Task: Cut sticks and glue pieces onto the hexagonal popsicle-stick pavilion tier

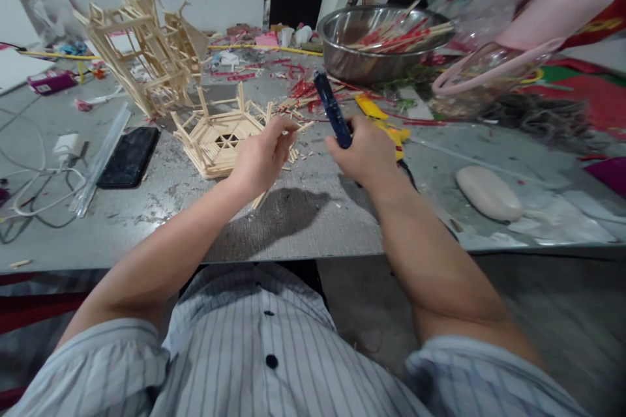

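Striped shirt (274,352) below us, we grip a blue tool (333,109) in our right hand (369,150) and pinch a thin stick (305,126) in our left hand (261,156) by the wooden frame (208,155) on the table (303,238), and would do best to keep both steady, clear of its posts (240,96).

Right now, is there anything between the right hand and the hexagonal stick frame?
Yes: the left hand is between them, at the right side of the frame. Small stick pieces also lie between.
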